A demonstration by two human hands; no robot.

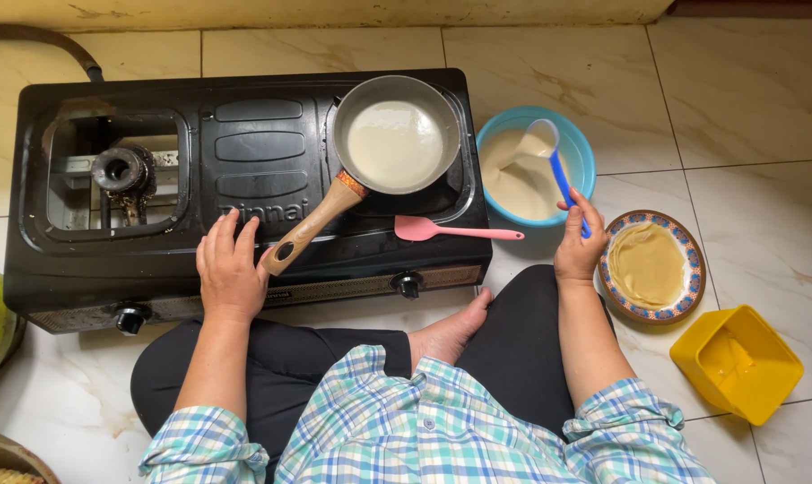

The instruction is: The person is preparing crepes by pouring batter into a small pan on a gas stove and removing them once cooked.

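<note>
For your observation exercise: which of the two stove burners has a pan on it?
The right burner, under the frying pan of batter; the left burner is bare.

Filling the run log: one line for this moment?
left hand: by pan handle | right hand: holds ladle over bowl | pan: batter

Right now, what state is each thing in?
Pan: on right burner, thin pale batter inside.
Left burner: bare.
Blue bowl: part-full of batter.
Ladle: over bowl, in right hand.
Spatula: lying on stove.
Plate: crepes stacked.
Yellow tub: tilted.
Left hand: beside pan handle.
</note>
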